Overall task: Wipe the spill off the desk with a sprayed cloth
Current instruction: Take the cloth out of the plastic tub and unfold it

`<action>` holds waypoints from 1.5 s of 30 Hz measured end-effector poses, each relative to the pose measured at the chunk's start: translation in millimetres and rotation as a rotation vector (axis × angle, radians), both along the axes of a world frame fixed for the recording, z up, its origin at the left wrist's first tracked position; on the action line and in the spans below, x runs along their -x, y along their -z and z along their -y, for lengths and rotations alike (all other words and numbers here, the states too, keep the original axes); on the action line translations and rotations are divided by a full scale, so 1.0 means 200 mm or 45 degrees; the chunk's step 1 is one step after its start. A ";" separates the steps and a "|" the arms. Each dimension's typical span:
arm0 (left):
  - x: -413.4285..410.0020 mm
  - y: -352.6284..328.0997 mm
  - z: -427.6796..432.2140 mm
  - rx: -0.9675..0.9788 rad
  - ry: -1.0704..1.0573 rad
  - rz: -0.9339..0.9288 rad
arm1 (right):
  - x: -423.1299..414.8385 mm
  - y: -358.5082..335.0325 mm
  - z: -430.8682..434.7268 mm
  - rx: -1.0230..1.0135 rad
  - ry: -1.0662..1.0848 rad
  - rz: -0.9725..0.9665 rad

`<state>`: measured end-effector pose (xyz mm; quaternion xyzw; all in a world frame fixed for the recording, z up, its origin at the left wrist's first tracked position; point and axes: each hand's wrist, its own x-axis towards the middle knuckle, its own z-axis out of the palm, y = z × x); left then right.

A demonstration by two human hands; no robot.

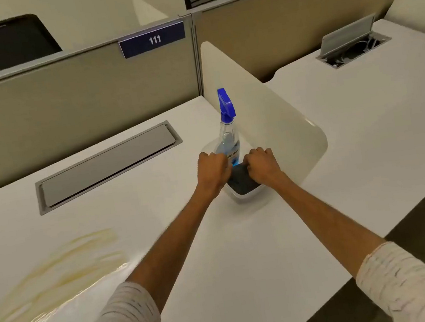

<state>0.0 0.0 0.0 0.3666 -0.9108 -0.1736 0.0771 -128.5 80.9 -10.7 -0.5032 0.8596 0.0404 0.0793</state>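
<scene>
A yellowish streaked spill lies on the white desk at the near left. At the desk's right side, against the divider, stands a clear plastic tub. It holds a clear spray bottle with a blue trigger and a dark grey cloth. My left hand is curled against the bottle's lower part at the tub's left side. My right hand is closed over the far end of the cloth at the tub's right side. Both sets of fingertips are hidden.
A grey cable-tray lid is set flush in the desk behind the spill. A rounded white divider separates this desk from the neighbouring desk, whose cable tray stands open. Beige partitions with a "111" sign close off the back.
</scene>
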 end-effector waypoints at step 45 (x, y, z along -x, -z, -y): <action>-0.28 -0.30 -0.05 -0.525 0.216 -1.080 | -0.17 -0.69 -0.15 0.333 0.066 -0.142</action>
